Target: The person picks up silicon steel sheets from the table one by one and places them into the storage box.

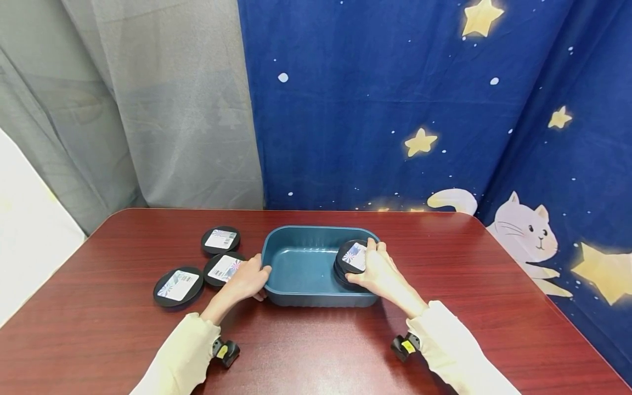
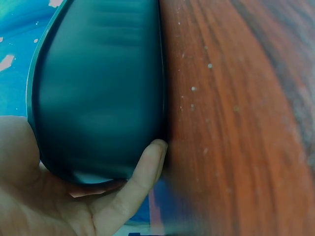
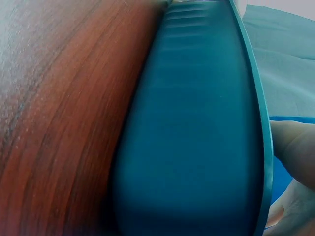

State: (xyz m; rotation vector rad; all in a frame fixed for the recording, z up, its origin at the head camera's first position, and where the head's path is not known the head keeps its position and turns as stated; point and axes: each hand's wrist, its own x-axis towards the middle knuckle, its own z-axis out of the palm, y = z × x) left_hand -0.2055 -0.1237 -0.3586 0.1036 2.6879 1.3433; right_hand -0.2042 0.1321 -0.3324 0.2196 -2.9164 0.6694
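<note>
Cream sleeves (image 1: 175, 354), left hand (image 1: 250, 278) around teal bin (image 1: 301, 269), right hand (image 1: 380, 270) pinching flat, round, black, white-labelled disc (image 1: 353, 255)

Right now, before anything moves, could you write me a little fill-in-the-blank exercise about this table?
1. Outside the blue tub, ____ black discs lie on the table.
2. The left hand grips the tub's ____ end in the head view.
3. The right hand holds a labelled disc at the tub's ____ end.
4. The white animal printed on the blue curtain is a ____.

Missing words: three; left; right; cat.
</note>
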